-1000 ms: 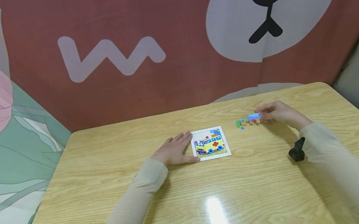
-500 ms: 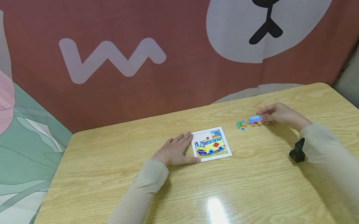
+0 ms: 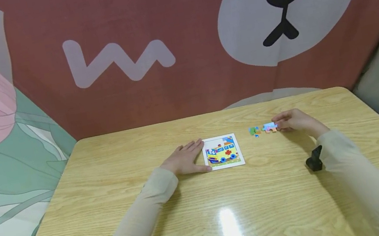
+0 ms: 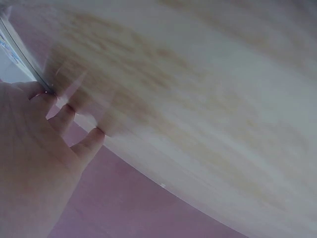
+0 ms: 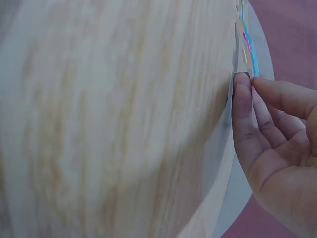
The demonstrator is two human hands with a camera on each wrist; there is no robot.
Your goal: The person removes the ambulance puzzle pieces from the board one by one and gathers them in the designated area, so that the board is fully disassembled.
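Observation:
In the head view a white-framed jigsaw puzzle (image 3: 222, 152) with a yellow ambulance picture lies on the table; its upper left part shows bare white backing. My left hand (image 3: 184, 159) rests flat with spread fingers at the frame's left edge. In the left wrist view, fingertips touch the table beside the frame's edge (image 4: 22, 57). To the right, my right hand (image 3: 297, 121) pinches the right end of a light-blue and pink puzzle piece (image 3: 269, 127) between thumb and fingers. The right wrist view shows this piece (image 5: 249, 47) nearly edge-on; whether it is several joined pieces I cannot tell.
Several small loose puzzle pieces (image 3: 254, 131), green, orange and blue, lie just left of the held piece. A black device (image 3: 314, 159) sits at the right wrist. Behind the wooden table (image 3: 199, 220) stands a brown printed backdrop (image 3: 156, 98).
The piece in the right hand has tipped from a raised angle to flatter and lower, with its face more visible. The left hand and the frame stay in place.

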